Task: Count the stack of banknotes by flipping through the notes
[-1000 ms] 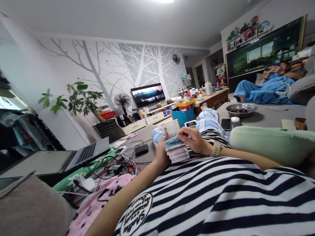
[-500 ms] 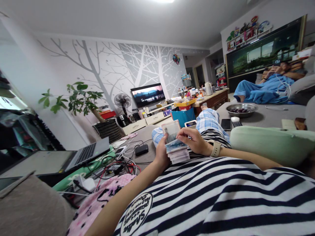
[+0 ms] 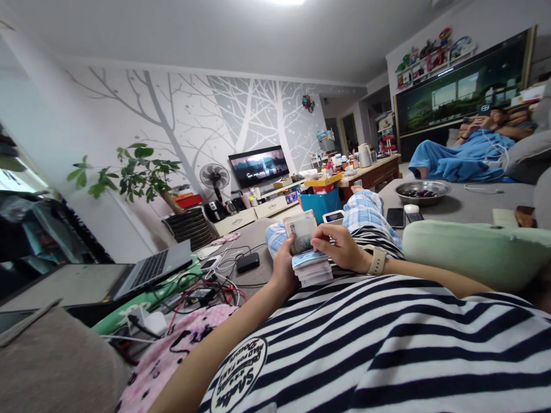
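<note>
A stack of banknotes (image 3: 301, 230) is in my left hand (image 3: 284, 265), with the thumb lying over the face of the upper notes. The lower part of the stack bends down toward my shirt, its bluish and pale edges fanned in layers. My right hand (image 3: 342, 248), with a pale watch on the wrist, is closed at the right side of the notes. Its thumb and curled forefinger meet the edge of a note near the bend; the exact contact is too small to make out. Both hands are above my lap.
To the left are a laptop (image 3: 150, 269), tangled cables (image 3: 224, 287) and a black box (image 3: 248, 262). A green cushion (image 3: 469, 249), phone (image 3: 395, 218), remote (image 3: 415, 217) and metal bowl (image 3: 424, 199) lie to the right. Another person sits under a blue blanket (image 3: 460, 155).
The bluish note at the bend has shifted lower and lies flatter on the folded layers. My right fingertips have moved slightly to the right. My left hand stays around the stack.
</note>
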Motion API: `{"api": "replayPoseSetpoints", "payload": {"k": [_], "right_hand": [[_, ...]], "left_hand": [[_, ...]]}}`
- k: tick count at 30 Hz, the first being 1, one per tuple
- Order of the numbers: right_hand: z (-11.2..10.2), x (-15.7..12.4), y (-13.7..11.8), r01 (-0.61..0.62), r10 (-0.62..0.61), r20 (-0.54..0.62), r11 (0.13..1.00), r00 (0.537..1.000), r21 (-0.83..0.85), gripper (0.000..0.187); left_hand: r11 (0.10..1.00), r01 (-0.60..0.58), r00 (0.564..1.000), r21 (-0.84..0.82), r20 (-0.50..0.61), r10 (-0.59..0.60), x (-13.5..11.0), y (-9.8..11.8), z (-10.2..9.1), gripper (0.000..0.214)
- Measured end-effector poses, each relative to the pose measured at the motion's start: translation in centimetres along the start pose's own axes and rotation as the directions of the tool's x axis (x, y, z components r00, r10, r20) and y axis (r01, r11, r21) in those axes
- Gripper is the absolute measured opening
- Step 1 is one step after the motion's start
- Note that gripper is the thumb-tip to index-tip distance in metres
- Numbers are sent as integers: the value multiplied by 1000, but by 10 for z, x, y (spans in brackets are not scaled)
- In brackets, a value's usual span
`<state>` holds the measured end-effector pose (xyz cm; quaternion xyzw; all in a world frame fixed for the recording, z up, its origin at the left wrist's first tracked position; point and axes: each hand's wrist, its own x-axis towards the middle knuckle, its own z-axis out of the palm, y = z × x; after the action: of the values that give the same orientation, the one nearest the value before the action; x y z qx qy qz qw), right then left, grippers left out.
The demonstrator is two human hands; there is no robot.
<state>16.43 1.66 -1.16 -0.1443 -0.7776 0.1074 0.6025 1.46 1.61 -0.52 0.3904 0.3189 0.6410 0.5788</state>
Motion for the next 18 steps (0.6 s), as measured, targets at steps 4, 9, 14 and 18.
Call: {"api": "replayPoseSetpoints", "payload": {"k": [4, 9, 14, 18], "right_hand": [[2, 2, 3, -112, 100, -160, 991, 982, -69, 25], [3, 6, 13, -275, 256, -210, 959, 944, -67, 31], [2, 7, 17, -313, 295, -187, 947, 937, -73, 34], [2, 7, 18, -342, 321, -179, 934, 930, -101, 31]], "left_hand": [[999, 35, 999, 4, 5, -35, -10, 3, 4, 21], [999, -2, 998, -38, 56, 4, -13, 4, 4, 28], [1000, -3, 996, -25, 89, 5, -13, 5, 3, 36], [1000, -10, 997, -13, 79, 11, -14, 5, 4, 36]]}}
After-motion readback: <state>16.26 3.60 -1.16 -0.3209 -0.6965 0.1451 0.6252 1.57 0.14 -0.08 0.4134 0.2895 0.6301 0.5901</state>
